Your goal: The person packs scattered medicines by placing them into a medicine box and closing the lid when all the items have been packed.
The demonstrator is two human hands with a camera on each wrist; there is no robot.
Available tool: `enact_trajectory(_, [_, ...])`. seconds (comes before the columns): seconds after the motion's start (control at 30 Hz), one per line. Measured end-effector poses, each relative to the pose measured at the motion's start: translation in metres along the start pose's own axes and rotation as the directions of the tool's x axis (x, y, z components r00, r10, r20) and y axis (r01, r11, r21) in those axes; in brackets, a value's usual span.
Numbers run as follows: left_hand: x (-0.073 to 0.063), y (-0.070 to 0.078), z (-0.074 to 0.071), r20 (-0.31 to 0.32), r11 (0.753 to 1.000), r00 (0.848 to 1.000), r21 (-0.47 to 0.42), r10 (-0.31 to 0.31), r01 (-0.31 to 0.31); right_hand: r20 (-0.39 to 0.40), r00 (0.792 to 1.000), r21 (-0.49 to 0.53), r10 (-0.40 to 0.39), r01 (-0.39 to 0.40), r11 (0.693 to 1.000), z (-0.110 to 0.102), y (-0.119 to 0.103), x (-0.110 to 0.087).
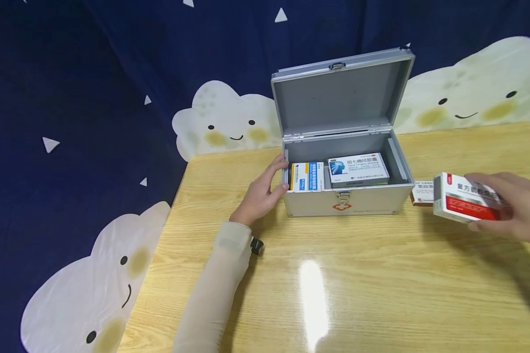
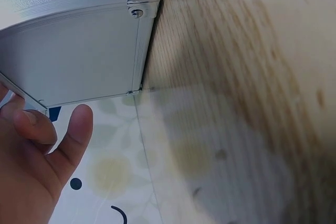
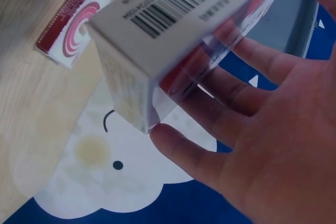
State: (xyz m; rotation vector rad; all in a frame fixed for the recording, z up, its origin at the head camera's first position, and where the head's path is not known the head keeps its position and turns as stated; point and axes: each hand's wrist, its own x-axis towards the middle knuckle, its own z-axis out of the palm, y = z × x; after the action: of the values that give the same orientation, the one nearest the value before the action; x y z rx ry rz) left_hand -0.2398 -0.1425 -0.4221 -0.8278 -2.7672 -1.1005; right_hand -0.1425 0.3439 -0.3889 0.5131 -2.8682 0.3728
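Note:
My right hand (image 1: 523, 208) grips a white and red medicine box (image 1: 461, 198) by its right end, above the table to the right of an open silver first-aid case (image 1: 309, 205). In the right wrist view, the box's barcode side (image 3: 173, 11) shows, with fingers spread along its printed face. My left hand (image 1: 261, 192) rests at the case's left side, fingers extended along the rim and thumb at the front corner. Inside the case stand a blue, yellow and white medicine box (image 1: 306, 176) on the left and a white medicine box (image 1: 357, 169) on the right.
Another white and dark-red medicine box (image 1: 423, 192) lies on the wooden table (image 1: 357, 274), right of the case and partly behind the held box. The raised case lid (image 1: 340, 98) leans back toward a dark blue curtain (image 1: 229, 39) with cloud prints.

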Motion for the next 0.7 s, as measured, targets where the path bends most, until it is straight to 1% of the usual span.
enact_trajectory(0.03, [0.000,0.000,0.000,-0.004,1.000,1.000,0.002,0.000,0.000,-0.005,1.000,0.003,-0.002,0.002,1.000,-0.001,0.000,0.000])
enact_trajectory(0.17, [0.000,-0.001,0.001,-0.008,1.000,1.000,0.002,0.000,0.000,-0.011,0.999,-0.004,0.042,-0.042,0.999,-0.002,-0.002,0.000])
enact_trajectory(0.27, [-0.002,-0.001,0.000,-0.007,1.000,1.000,-0.007,-0.003,0.003,0.001,0.998,-0.002,0.056,-0.056,0.998,-0.004,-0.003,0.002])
enact_trajectory(0.33, [-0.002,-0.001,0.000,-0.007,1.000,1.000,-0.011,-0.004,0.004,-0.032,0.999,0.004,0.039,-0.039,0.999,-0.006,-0.003,0.002])
enact_trajectory(0.5, [-0.002,0.001,0.000,-0.003,1.000,1.000,-0.013,-0.005,0.005,-0.074,0.997,0.001,0.015,-0.014,1.000,-0.011,-0.006,0.004])
enact_trajectory(0.63, [-0.002,0.003,-0.001,-0.001,1.000,1.000,-0.014,-0.010,0.010,-0.037,0.999,-0.021,0.015,-0.016,1.000,-0.016,-0.010,0.008])
enact_trajectory(0.7, [-0.002,0.003,-0.001,-0.003,1.000,1.000,-0.014,-0.011,0.010,-0.053,0.999,-0.030,-0.011,0.009,1.000,-0.018,-0.012,0.010])
